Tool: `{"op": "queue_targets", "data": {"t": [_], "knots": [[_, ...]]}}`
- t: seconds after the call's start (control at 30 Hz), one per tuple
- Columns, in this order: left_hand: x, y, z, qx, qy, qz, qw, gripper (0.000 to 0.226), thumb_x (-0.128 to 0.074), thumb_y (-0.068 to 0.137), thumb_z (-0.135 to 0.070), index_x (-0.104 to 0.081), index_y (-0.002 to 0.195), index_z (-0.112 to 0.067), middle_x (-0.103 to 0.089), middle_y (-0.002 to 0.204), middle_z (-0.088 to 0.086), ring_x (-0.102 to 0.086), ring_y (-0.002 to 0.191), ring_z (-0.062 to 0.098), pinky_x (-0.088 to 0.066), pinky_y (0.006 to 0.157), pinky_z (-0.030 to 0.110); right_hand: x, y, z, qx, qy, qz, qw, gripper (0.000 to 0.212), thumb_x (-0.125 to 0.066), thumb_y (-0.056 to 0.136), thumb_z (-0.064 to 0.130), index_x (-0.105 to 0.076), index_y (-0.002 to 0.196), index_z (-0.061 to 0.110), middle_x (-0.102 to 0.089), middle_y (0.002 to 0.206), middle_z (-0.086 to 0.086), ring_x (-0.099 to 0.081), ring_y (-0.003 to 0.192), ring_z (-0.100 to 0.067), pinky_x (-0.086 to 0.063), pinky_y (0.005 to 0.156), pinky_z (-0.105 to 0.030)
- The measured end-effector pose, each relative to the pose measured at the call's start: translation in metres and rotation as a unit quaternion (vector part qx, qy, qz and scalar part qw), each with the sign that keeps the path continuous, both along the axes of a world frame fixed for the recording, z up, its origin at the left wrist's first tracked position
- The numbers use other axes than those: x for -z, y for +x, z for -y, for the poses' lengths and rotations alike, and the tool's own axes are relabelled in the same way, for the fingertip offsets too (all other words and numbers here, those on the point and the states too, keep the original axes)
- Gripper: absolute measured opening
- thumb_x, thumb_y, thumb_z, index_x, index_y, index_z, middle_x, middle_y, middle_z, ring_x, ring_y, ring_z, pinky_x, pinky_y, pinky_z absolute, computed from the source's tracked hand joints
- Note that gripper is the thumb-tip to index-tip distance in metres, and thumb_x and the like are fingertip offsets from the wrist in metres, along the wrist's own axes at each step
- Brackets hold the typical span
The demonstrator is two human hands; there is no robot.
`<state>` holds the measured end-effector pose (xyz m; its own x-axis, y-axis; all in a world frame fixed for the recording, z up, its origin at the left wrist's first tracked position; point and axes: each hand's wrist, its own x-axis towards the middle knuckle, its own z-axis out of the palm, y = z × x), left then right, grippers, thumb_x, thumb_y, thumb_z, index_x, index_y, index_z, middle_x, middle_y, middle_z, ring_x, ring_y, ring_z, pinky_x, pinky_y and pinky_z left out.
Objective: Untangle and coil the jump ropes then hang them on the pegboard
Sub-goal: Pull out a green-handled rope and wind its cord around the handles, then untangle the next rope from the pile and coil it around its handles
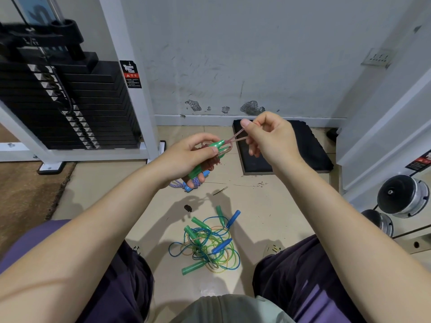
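Coiling looks to be under way on one rope only, head view. Left hand (pixel 186 157) grips a bundle held above the floor: green handles (pixel 205 157) with a pink translucent rope (pixel 225 149) looped about them, fingers curled round the lot. Right hand (pixel 265 138) pinches two strands of that pink rope between thumb and fingers, drawn taut up and to the right of the bundle. Long axis of the held handles runs on a diagonal, tapered tips up and right toward the right hand, butt ends down and left toward the wrist. Under the left hand, on the floor, a purple-and-white braided rope with blue handles (pixel 186 184) lies partly hidden; whether it is properly coiled I cannot tell. Nearer the knees, a tangled pile of jump ropes (pixel 207 245) sits on the tan floor (pixel 268 206), blue, green and yellow cords knotted together, green and blue handles pointing every which way. Judgement: early to middle stage; one rope nearly wound, pile untouched, nothing hung. No pegboard in sight. Weight stack (pixel 70 106) at left, black mat (pixel 310 145) by the wall.
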<state>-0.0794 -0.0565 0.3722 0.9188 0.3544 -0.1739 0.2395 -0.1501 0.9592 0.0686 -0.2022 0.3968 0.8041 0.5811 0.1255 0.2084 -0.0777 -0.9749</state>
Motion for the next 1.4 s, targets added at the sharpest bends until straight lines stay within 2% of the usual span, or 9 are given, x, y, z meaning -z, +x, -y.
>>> {"op": "queue_targets", "data": {"t": [0.23, 0.33, 0.5, 0.7, 0.8, 0.9, 1.07, 1.3, 1.4], "knots": [[0.003, -0.002, -0.006, -0.009, 0.005, -0.015, 1.0, 0.019, -0.058, 0.098, -0.033, -0.064, 0.115, -0.04, -0.073, 0.095, 0.009, -0.063, 0.053, 0.019, -0.047, 0.039, 0.025, -0.005, 0.0, 0.0, -0.099, 0.05, -0.15, 0.982, 0.022, -0.065, 0.093, 0.017, -0.053, 0.075, 0.011, -0.063, 0.07, -0.006, -0.063, 0.067, -0.013, -0.054, 0.062, -0.028], [0.001, -0.005, -0.007, -0.002, 0.002, -0.013, 1.0, 0.017, -0.061, 0.097, -0.034, -0.067, 0.104, -0.048, -0.073, 0.09, 0.004, -0.063, 0.053, 0.018, -0.047, 0.039, 0.026, -0.004, 0.001, -0.001, -0.109, 0.058, -0.184, 0.975, 0.023, -0.06, 0.096, 0.015, -0.05, 0.076, 0.012, -0.055, 0.06, -0.005, -0.06, 0.062, -0.017, -0.057, 0.074, -0.035], [-0.001, -0.005, -0.004, 0.043, -0.006, -0.016, 0.999, 0.015, -0.061, 0.097, -0.034, -0.071, 0.099, -0.045, -0.07, 0.097, 0.015, -0.062, 0.054, 0.02, -0.05, 0.041, 0.027, 0.001, 0.005, -0.002, -0.038, 0.043, -0.119, 0.991, 0.022, -0.063, 0.095, 0.013, -0.048, 0.08, 0.01, -0.041, 0.059, -0.008, -0.049, 0.047, -0.014, -0.055, 0.06, -0.032], [-0.001, -0.006, -0.014, 0.087, -0.019, -0.064, 0.994, 0.013, -0.062, 0.096, -0.037, -0.07, 0.105, -0.033, -0.074, 0.093, 0.011, -0.064, 0.057, 0.021, -0.052, 0.045, 0.029, 0.011, 0.013, -0.001, 0.027, 0.023, -0.014, 0.999, 0.022, -0.069, 0.091, 0.016, -0.052, 0.08, 0.008, -0.05, 0.055, -0.001, -0.051, 0.043, -0.013, -0.051, 0.056, -0.03], [0.005, -0.006, -0.02, 0.058, 0.0, -0.071, 0.996, 0.017, -0.061, 0.097, -0.036, -0.067, 0.11, -0.029, -0.075, 0.092, 0.007, -0.063, 0.054, 0.02, -0.05, 0.042, 0.028, 0.018, 0.015, -0.006, 0.024, -0.024, 0.06, 0.998, 0.029, -0.067, 0.092, 0.026, -0.052, 0.082, 0.003, -0.055, 0.056, -0.007, -0.05, 0.042, -0.009, -0.042, 0.048, -0.017], [0.015, 0.001, -0.027, -0.02, 0.018, -0.094, 0.995, 0.021, -0.065, 0.093, -0.037, -0.057, 0.105, -0.022, -0.076, 0.086, 0.002, -0.063, 0.055, 0.023, -0.049, 0.041, 0.027, 0.024, 0.019, -0.015, -0.025, -0.102, 0.093, 0.99, 0.038, -0.066, 0.091, 0.037, -0.048, 0.074, 0.008, -0.058, 0.049, -0.005, -0.05, 0.042, -0.012, -0.04, 0.047, -0.021], [0.032, 0.017, -0.053, -0.091, 0.02, -0.112, 0.989, 0.031, -0.076, 0.085, -0.039, -0.055, 0.082, -0.017, -0.075, 0.079, 0.002, -0.067, 0.056, 0.017, -0.052, 0.043, 0.028, 0.042, 0.047, -0.039, -0.042, -0.16, 0.059, 0.984, 0.046, -0.08, 0.078, 0.039, -0.042, 0.065, 0.017, -0.054, 0.042, -0.005, -0.045, 0.032, -0.009, -0.032, 0.037, -0.015], [0.119, 0.059, -0.074, -0.134, 0.035, -0.133, 0.981, 0.027, -0.081, 0.079, -0.039, -0.071, 0.093, -0.019, -0.065, 0.077, -0.003, -0.061, 0.061, 0.01, -0.049, 0.043, 0.023, 0.134, 0.093, -0.056, 0.008, -0.18, -0.046, 0.983, 0.048, -0.079, 0.079, 0.039, -0.039, 0.067, 0.017, -0.046, 0.04, -0.001, -0.05, 0.035, -0.016, -0.036, 0.043, -0.023], [0.183, 0.079, -0.082, -0.212, 0.007, -0.132, 0.968, 0.029, -0.084, 0.075, -0.039, -0.072, 0.094, -0.02, -0.067, 0.079, 0.001, -0.061, 0.059, 0.01, -0.047, 0.041, 0.022, 0.194, 0.108, -0.07, 0.008, -0.173, -0.119, 0.978, 0.043, -0.078, 0.083, 0.032, -0.04, 0.067, 0.015, -0.046, 0.043, -0.002, -0.048, 0.035, -0.018, -0.041, 0.047, -0.026]]}}
